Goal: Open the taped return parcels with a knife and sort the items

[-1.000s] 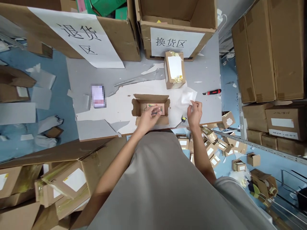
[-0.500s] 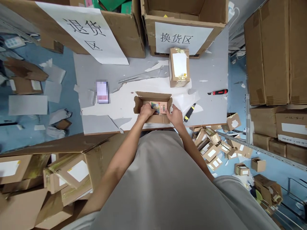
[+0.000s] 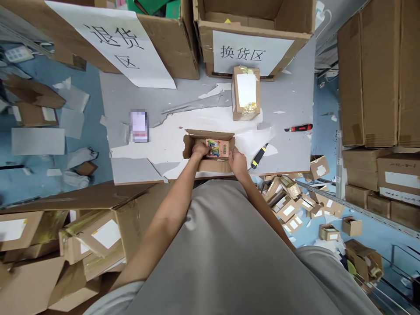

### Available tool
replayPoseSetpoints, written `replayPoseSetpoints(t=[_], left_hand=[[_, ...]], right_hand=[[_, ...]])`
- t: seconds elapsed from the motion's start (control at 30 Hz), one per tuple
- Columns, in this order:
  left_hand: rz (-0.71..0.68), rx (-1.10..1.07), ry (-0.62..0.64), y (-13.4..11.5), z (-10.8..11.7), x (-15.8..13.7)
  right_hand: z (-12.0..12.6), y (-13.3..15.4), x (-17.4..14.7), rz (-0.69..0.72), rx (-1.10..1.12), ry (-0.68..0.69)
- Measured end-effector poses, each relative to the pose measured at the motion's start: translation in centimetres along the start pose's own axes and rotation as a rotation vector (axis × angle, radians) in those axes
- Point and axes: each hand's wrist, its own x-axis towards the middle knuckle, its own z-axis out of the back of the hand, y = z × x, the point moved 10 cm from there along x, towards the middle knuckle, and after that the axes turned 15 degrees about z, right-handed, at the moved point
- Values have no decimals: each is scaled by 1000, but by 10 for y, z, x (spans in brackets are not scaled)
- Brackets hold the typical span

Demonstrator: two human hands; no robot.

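An opened cardboard box (image 3: 215, 166) lies at the table's front edge with its flaps up. Inside it is a small pink printed box (image 3: 223, 148) with a colourful picture. My left hand (image 3: 200, 148) reaches into the cardboard box, its fingers closed at the left end of the printed box; the fingertips are partly hidden. At the right end, my right hand (image 3: 238, 162) pinches the cardboard box's wall. A black and yellow utility knife (image 3: 259, 156) lies just right of my right hand.
A taped carton (image 3: 246, 94) with a white label stands behind. Two large labelled boxes, left (image 3: 160, 41) and right (image 3: 206, 48), line the back. A red and black knife (image 3: 302, 127) lies right, a phone (image 3: 140, 125) left. Several small cartons (image 3: 288, 210) lie on the floor.
My left hand has moved slightly right and deeper into the cardboard box. My right hand has shifted down from the printed box onto the box's right wall, so more of the printed box shows.
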Motion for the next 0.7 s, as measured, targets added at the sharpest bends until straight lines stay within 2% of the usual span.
replayPoseSetpoints(t=[0.1,0.23,0.37,0.47,0.53,0.6,0.7], left_hand=[[16,13,-36,6,13,-21],[-107,-68,-175,21,46,-70],[-247,-350,-233,44,78,-128],[-438,-539,-390,50,103,-177],[-609,-558,-538,47,113,-211],[-804,-496,-626,39,112,-240],[-1037,-348,-615,25,97,-262]], right_hand=[[-1,-5,1,-19,11,-14],[6,-9,-3,1,79,-67],[49,4,-23,76,190,-348],[79,27,-44,145,469,-525],[84,47,-49,181,768,-519],[82,68,-49,199,1019,-469],[82,83,-45,207,1206,-462]])
